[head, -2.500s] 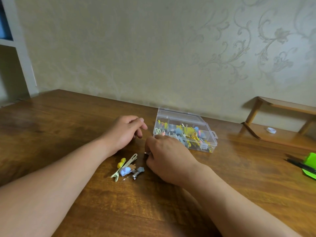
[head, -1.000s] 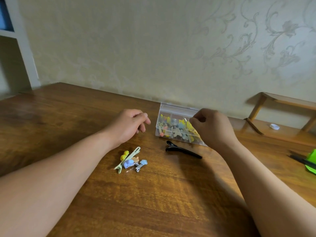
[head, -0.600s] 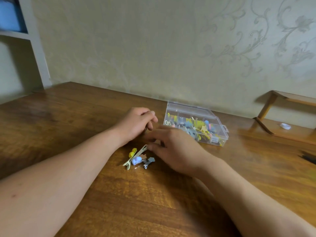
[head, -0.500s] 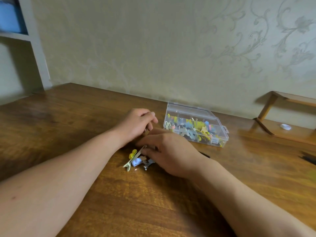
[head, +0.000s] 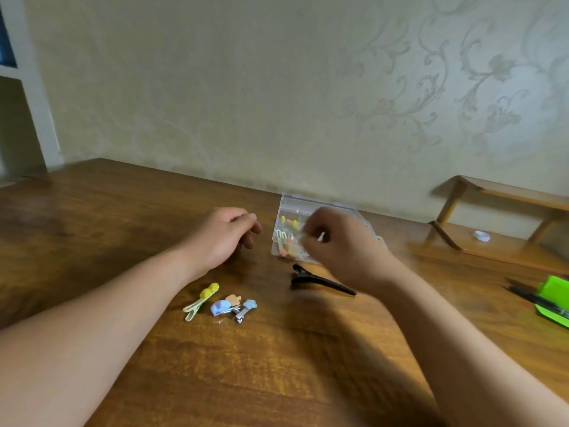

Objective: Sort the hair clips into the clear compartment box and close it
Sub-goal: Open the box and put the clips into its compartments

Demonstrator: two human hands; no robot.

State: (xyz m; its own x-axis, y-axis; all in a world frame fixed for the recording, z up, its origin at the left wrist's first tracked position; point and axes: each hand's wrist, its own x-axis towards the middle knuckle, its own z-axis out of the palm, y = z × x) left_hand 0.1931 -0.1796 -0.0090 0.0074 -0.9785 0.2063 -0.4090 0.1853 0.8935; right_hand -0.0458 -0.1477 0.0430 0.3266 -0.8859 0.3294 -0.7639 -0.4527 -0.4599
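Note:
The clear compartment box (head: 288,201) stands open near the wall, with several coloured clips inside. My right hand (head: 341,248) hovers over it, motion-blurred, its fingertips pinching a small pale clip (head: 320,237). A long black clip (head: 323,282) lies on the table just in front of the box. Further left sits a small pile: a green clip with yellow balls (head: 201,299), a blue clip (head: 220,307), a brown one (head: 232,299) and a light-blue one (head: 247,307). My left hand (head: 226,237) rests on the table left of the box, loosely curled and holding nothing.
The wooden table (head: 246,380) runs up to a papered wall. A low wooden rack (head: 508,251) with a small white disc (head: 482,236) stands at the right. A green object (head: 554,295) with black pens (head: 528,298) lies at the right edge. A white shelf (head: 34,97) stands far left.
My right hand has left the small pile and moved up and right over the box, with a pale clip between its fingers. The black clip is uncovered again. My left hand stayed put.

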